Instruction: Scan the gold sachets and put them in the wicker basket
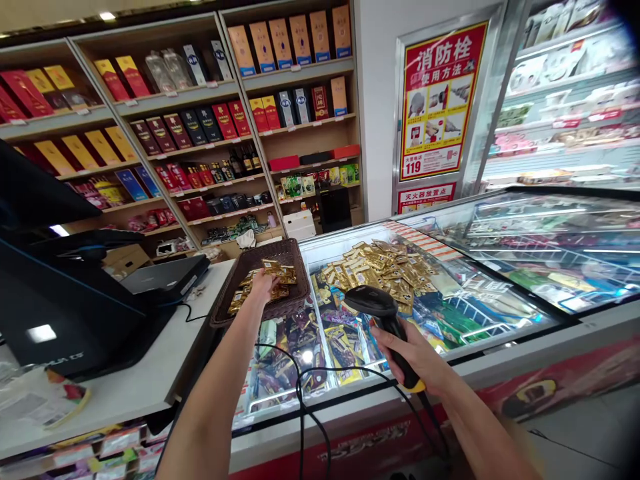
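Observation:
My right hand (407, 352) is wrapped round the handle of a black barcode scanner (371, 301), held above the glass top of a chest freezer (295, 417). The scanner's head points to the left. My left hand (263, 283) reaches into a dark brown woven basket (283, 308), its fingers closed on small gold packets (281, 272); how many it grips I cannot tell. More gold packets lie beneath it in the basket. A heap of similar gold packets (383, 263) is spread over the freezer glass, beyond the scanner.
The scanner's black cable (301, 390) loops across the freezer's front. To the left, a checkout terminal (60, 300) and a black flat box (167, 277) stand on a white counter (125, 400). Shelves (210, 143) of boxed bottles line the back wall, beside a red poster (444, 100).

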{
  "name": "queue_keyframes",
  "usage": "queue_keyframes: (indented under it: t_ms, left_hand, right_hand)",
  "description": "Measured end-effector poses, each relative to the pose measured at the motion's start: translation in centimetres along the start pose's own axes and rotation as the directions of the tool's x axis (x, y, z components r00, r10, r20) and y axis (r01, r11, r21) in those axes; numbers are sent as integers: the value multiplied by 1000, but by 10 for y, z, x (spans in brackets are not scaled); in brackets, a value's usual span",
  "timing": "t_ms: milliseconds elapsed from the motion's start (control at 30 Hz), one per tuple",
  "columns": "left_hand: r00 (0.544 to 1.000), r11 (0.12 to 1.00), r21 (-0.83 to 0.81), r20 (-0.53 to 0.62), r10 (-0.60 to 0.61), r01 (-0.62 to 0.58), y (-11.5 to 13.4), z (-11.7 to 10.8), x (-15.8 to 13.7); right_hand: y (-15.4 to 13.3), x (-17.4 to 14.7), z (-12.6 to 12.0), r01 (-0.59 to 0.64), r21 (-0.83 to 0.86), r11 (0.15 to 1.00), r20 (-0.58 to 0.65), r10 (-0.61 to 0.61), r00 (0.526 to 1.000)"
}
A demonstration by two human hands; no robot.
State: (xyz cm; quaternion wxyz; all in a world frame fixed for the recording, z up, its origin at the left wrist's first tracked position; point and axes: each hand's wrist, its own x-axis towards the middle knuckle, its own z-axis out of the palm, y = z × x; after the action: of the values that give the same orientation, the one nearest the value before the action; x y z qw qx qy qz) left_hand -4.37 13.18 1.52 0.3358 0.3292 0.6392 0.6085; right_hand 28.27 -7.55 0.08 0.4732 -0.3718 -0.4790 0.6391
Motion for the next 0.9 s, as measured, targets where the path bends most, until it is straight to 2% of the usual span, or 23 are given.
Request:
queue_keyframes:
  t_ms: [167,233,300,367,400,433,500,567,633,667,767,900]
  left_hand:
    - [995,980,176,-18,99,-94,4,22,0]
    - [981,947,260,3,196,-190,4,36,-12]
    - [924,853,356,118,365,-382,1,54,-31]
    - [813,716,389,328,481,-580,-4,76,-55]
    - [770,678,381,428,474,-629,-7,89,-68]
    - [751,667,386,504,427,-638,-13,102,-80]
    - [770,639,484,569,289,-597,-26,127,-104]
    - [805,550,621,566,178,-558,-42,150,-124]
    - [841,473,707,517,160,-525,-56,165,-137]
    - [857,470,723,484,178,-506,-62,170,-141]
    - [890,573,685,395,226,-450,-70,177,-145]
    - [913,674,626,353,205,-393,-68,173,-140]
  right_hand:
    - [-3,-6,-17,7,29,1000,-69,-5,998]
    - [-3,-8,-26,12,57,998,-103,-6,995]
    - [-2,-10,-34,17,79,997,-131,-6,991]
    - [-3,-13,-40,25,91,996,-142,-11,990]
    - [-3,-15,-43,30,93,995,-141,-17,990]
    - [-4,-17,-46,36,97,995,-138,-23,990]
    - [-6,-23,-51,47,95,994,-128,-35,991]
    - [-9,-30,-57,60,82,995,-119,-50,992]
    - [-12,-36,-64,72,66,995,-123,-64,990]
    - [-13,-39,-67,74,63,995,-134,-65,989]
    - [-13,-45,-77,63,74,995,-186,-48,981]
    - [-12,-47,-80,73,80,994,-214,-54,975]
